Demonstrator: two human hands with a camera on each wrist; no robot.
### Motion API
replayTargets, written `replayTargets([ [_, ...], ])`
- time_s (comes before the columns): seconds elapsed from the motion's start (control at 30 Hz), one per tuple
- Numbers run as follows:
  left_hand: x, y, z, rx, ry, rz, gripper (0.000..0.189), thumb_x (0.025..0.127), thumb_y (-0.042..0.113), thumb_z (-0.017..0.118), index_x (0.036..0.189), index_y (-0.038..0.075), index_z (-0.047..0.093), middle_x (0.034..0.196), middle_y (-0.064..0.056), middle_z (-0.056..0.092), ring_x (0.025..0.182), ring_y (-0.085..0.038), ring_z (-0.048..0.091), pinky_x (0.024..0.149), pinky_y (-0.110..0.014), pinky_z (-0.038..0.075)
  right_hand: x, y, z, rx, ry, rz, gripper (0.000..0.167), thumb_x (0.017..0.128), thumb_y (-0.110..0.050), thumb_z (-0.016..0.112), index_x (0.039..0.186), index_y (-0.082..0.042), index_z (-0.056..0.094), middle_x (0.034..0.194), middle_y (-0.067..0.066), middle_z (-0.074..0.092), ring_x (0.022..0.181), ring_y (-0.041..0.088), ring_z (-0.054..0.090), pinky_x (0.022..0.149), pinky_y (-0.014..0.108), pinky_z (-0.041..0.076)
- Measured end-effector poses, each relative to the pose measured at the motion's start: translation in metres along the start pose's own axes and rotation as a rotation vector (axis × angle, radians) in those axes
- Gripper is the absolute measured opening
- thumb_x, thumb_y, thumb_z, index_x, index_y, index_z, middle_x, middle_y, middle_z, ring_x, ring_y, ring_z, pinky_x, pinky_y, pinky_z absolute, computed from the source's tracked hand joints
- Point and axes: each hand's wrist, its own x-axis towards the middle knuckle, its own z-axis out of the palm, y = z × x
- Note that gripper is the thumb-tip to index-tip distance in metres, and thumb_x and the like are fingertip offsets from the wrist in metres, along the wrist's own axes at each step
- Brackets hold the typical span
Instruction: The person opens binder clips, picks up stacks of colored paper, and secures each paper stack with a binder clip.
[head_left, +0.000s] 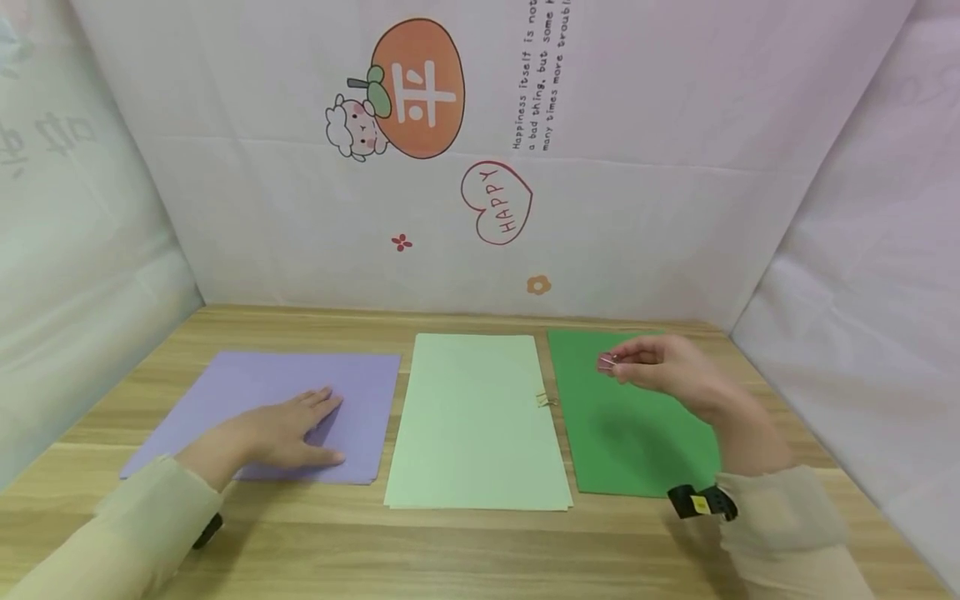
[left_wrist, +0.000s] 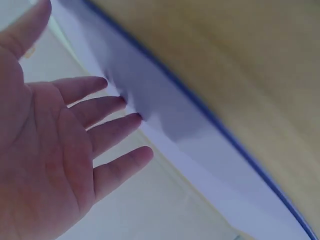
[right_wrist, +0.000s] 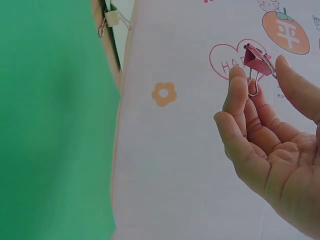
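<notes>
Over the green paper point(head_left: 600, 450) on the right, my right hand point(head_left: 660, 367) pinches a pink binder clip point(right_wrist: 258, 61) by its wire handles, between thumb and fingers. My left hand point(head_left: 288, 429) is spread with straight fingers on the stack of purple paper point(head_left: 247, 375). In the left wrist view its fingertips point(left_wrist: 137, 118) are right at the purple sheets. Between them lies a stack of pale green paper point(head_left: 476, 425), with a yellowish binder clip point(head_left: 545, 401) gripping its right edge.
The wooden table point(head_left: 315, 533) carries all three paper stacks side by side. White printed cloth point(head_left: 637, 233) stands behind the table and on both sides. Each wrist wears a dark strap point(head_left: 701, 502).
</notes>
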Motion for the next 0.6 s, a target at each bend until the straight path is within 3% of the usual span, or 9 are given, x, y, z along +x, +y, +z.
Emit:
replayTargets([
  [0.13, 0.007, -0.006, -0.011, -0.008, 0.052, 0.035, 0.089, 0.095, 0.05, 0.061, 0.146, -0.016, 0.032, 0.152, -0.037, 0.03, 0.141, -0.054, 0.029, 0.117, -0.063, 0.024, 0.004, -0.003, 0.003, 0.026, 0.008, 0.001, 0.044, 0.097, -0.024, 0.065, 0.13, 0.004, 0.057, 0.125, 0.016, 0.068, 0.104, 0.006, 0.066, 0.097, 0.029, 0.053],
  [0.27, 0.016, -0.02, -0.025, 0.009, 0.095, 0.045, 0.076, 0.097, 0.039, 0.061, 0.143, -0.016, 0.037, 0.148, -0.037, 0.038, 0.137, -0.055, 0.035, 0.114, -0.064, 0.028, 0.007, -0.004, 0.005, 0.057, 0.01, -0.005, 0.043, 0.096, -0.022, 0.066, 0.129, 0.004, 0.057, 0.125, 0.017, 0.068, 0.103, 0.006, 0.067, 0.095, 0.026, 0.053],
  [0.6, 0.035, -0.047, -0.047, 0.059, 0.169, 0.039, 0.05, 0.09, 0.006, 0.065, 0.132, -0.016, 0.05, 0.134, -0.037, 0.051, 0.127, -0.056, 0.046, 0.107, -0.065, 0.037, 0.007, -0.003, 0.004, 0.091, 0.008, 0.004, 0.045, 0.096, -0.019, 0.067, 0.13, 0.008, 0.055, 0.118, 0.012, 0.07, 0.1, 0.005, 0.067, 0.09, 0.02, 0.052],
])
